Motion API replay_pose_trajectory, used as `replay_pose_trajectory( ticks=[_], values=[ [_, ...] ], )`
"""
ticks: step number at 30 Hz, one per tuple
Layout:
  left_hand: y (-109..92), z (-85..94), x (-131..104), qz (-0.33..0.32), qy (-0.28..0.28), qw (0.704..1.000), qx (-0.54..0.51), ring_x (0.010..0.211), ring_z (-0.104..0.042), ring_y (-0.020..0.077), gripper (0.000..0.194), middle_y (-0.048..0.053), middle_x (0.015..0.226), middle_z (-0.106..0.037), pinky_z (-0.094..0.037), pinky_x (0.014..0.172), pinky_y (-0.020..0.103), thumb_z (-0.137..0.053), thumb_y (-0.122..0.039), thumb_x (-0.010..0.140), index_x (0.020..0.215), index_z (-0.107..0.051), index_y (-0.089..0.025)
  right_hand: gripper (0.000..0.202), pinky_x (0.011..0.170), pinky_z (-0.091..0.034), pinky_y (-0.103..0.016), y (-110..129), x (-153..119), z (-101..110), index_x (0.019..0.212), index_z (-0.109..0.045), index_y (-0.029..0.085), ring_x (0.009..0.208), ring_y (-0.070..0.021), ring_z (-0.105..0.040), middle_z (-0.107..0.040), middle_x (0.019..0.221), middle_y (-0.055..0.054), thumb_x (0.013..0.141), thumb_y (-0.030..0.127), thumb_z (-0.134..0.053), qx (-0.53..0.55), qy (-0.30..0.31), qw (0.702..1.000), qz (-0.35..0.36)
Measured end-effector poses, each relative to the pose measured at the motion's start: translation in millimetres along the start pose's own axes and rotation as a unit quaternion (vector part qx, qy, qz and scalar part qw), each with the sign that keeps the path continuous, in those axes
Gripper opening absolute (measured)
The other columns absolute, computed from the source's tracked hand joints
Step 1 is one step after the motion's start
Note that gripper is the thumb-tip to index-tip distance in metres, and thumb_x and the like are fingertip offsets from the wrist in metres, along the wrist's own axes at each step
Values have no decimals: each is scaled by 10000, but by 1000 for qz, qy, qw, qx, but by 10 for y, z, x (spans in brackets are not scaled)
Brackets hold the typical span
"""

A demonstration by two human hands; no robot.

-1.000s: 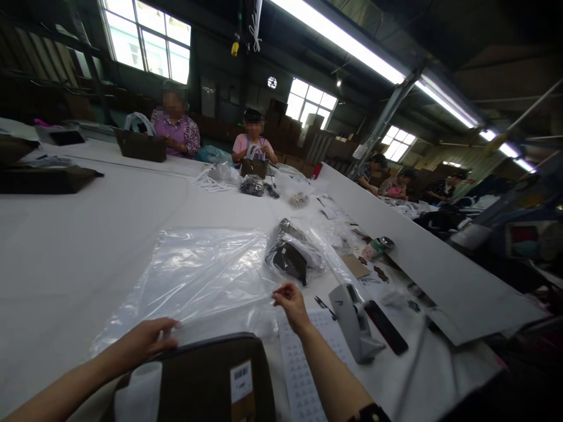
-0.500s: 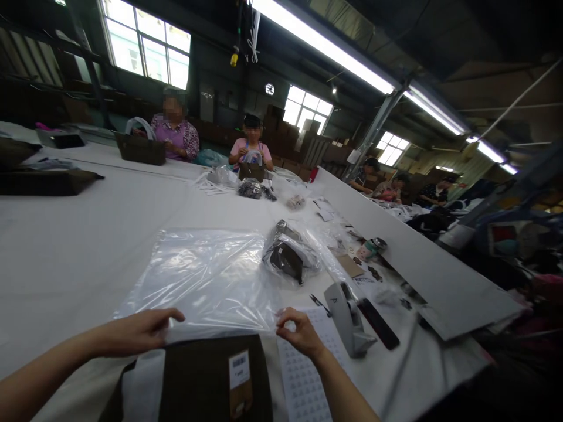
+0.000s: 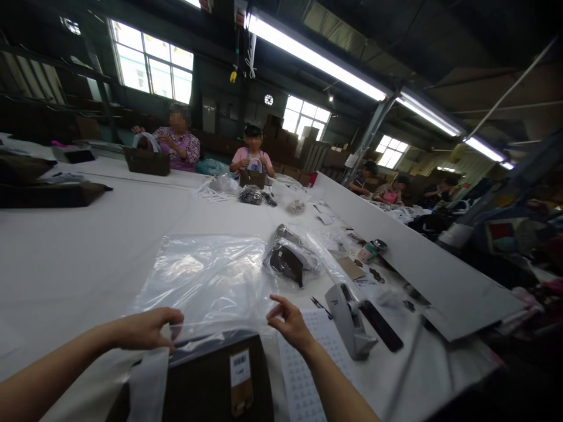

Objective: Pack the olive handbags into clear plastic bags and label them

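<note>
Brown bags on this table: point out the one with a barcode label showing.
The brown bag nearest the camera, between the left hand and right hand, shows a white barcode label. The far handbag shows none.
</note>
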State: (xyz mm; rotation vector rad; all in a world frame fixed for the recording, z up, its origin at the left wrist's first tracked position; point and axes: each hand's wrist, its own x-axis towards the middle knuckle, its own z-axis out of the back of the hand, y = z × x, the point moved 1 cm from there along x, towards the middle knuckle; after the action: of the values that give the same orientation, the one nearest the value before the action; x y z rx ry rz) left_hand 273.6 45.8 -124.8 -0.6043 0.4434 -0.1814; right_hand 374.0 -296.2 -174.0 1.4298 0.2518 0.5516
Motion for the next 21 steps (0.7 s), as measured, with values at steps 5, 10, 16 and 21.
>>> replay_pose_trajectory(
  ticks=[5, 10, 16, 21],
  values=[
    [-246, 90, -40, -31, -47, 996, -67, 996, -552, 247, 513, 80, 1103, -591, -449, 829, 312, -550, -477, 759, 1184, -499, -193, 623, 730, -451, -266, 79, 75, 35, 1245, -381, 269, 715, -113, -557, -559, 762, 60, 692, 173, -653, 73, -176, 977, 91],
    [-567, 50, -29, -91, -84, 991, 59, 972, -558, 236, 403, 48, 1049, -615, -424, 846, 303, -643, -373, 732, 1108, -591, -238, 488, 751, -470, -284, -2, 111, 32, 1142, -464, 246, 636, -101, -491, -401, 651, 93, 693, 223, -652, 103, -291, 949, 69],
    [-522, 64, -124, -79, -200, 959, 185, 760, -573, 195, 301, 54, 784, -611, -402, 672, 282, -363, -126, 859, 713, -616, -195, 197, 586, -456, -254, -138, -91, 240, 813, -622, 181, 616, -150, -536, -537, 665, 1, 768, 372, -617, -88, -218, 970, 59],
    [-408, 47, -399, -11, -235, 954, 185, 763, -592, 192, 313, 34, 813, -638, -387, 665, 282, -364, -39, 790, 791, -621, -217, 194, 651, -495, -258, -392, -257, 417, 737, -612, 213, 725, -193, -629, -639, 778, -56, 849, 346, -525, -326, -177, 891, 261]
  ],
)
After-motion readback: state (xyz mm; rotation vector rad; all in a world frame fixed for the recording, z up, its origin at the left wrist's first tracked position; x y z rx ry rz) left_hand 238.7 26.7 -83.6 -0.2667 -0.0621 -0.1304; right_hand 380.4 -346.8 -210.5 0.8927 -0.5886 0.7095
